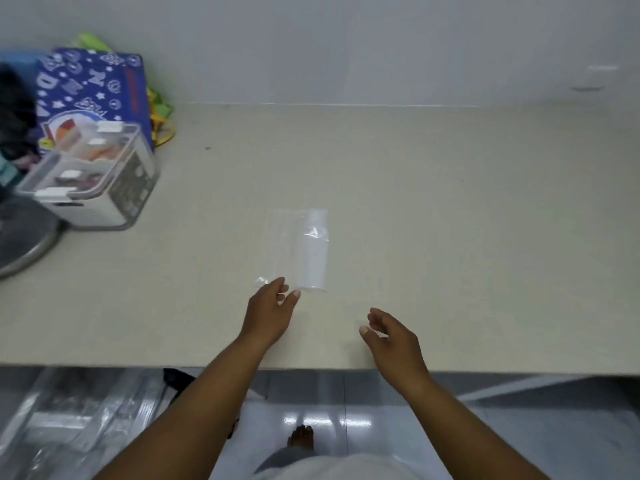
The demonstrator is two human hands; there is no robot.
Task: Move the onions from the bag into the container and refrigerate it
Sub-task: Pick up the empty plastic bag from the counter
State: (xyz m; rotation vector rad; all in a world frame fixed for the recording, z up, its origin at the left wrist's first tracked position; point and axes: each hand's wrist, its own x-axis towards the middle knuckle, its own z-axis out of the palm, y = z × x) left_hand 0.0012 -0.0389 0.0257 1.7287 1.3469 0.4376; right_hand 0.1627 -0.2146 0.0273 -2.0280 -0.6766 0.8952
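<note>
The flat, clear plastic bag lay near the middle of the pale beige surface, its long side running away from the near edge. It looked empty and pressed flat, though its transparency made that hard to confirm; no onions could be made out in or beside it. The left hand reached over the near part of the surface with its fingertips at the bag's near end, either touching the film or just short of it, and its grip was loose and released, thumb and fingers parted around nothing. The right hand hovered apart from the bag, closer to the near edge, likewise unclenched and holding nothing.

Far off at the left edge stood the clear rectangular plastic container with white clip latches, lid on, with orange and pale shapes dimly visible inside that could have been the onions. Behind it leaned a blue printed box with white stars and letters, and a grey round pan or base sat beside the container at the left edge.

The risks from here seemed modest. The thin film could slide or cling when pinched with one hand, so the bag might skate toward the near edge and drop to the floor. If the container's latches were not fully snapped down, lifting it for the refrigerator could tip the lid and spill the contents.
</note>
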